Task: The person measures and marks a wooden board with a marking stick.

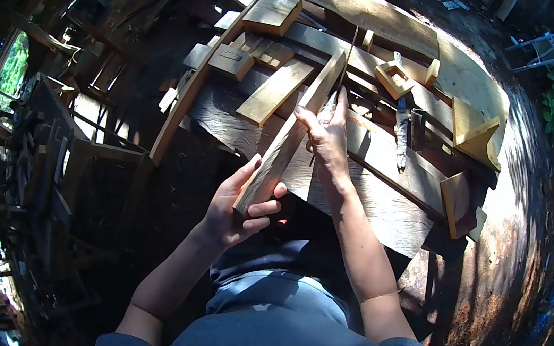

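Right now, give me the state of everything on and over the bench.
Wooden bar: held slantwise
Left hand: closed around the bar's near end
Right hand: thumb against the bar, full grip unclear
Hollow wooden block: lying on the bench
Bench: cluttered

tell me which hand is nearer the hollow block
Right. Right hand is below and left of the block in view; left hand is farther down, gripping the stick.
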A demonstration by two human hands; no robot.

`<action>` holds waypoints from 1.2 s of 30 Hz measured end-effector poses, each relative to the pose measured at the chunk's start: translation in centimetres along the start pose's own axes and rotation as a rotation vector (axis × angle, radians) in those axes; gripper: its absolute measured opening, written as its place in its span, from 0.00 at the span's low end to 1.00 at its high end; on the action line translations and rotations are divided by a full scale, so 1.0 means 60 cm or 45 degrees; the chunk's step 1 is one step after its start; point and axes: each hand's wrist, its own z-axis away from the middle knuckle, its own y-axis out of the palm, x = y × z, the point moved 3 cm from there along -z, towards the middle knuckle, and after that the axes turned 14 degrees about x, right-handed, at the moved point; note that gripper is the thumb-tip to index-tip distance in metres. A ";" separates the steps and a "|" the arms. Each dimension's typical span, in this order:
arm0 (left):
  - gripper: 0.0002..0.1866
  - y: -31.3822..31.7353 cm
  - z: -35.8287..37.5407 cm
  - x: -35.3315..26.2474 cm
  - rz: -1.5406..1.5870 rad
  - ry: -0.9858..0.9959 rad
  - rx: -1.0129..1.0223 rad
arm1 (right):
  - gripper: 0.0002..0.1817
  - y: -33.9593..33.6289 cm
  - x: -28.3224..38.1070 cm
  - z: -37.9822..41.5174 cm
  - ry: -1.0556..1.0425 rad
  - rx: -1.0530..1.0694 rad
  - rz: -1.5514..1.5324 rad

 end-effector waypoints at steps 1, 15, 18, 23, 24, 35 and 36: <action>0.27 -0.005 0.001 -0.001 0.010 0.012 0.003 | 0.57 0.001 -0.006 0.000 0.008 0.012 0.008; 0.20 -0.010 0.012 -0.016 -0.267 0.131 -0.126 | 0.28 -0.074 0.028 0.018 -0.026 0.205 1.169; 0.18 -0.019 0.008 -0.007 -0.428 0.123 -0.149 | 0.26 -0.063 0.043 0.024 0.124 0.155 1.603; 0.17 -0.035 0.012 -0.017 -0.450 0.160 -0.211 | 0.37 0.023 0.062 0.179 -0.424 0.390 1.550; 0.19 -0.037 0.013 -0.015 -0.456 0.154 -0.343 | 0.42 0.042 0.084 0.215 -0.243 0.510 1.536; 0.29 -0.042 0.005 -0.002 -0.849 0.151 -0.304 | 0.28 -0.009 0.059 0.152 0.072 0.318 1.473; 0.29 -0.046 0.005 -0.006 -0.846 0.148 -0.322 | 0.30 0.007 0.063 0.189 -0.016 0.371 1.468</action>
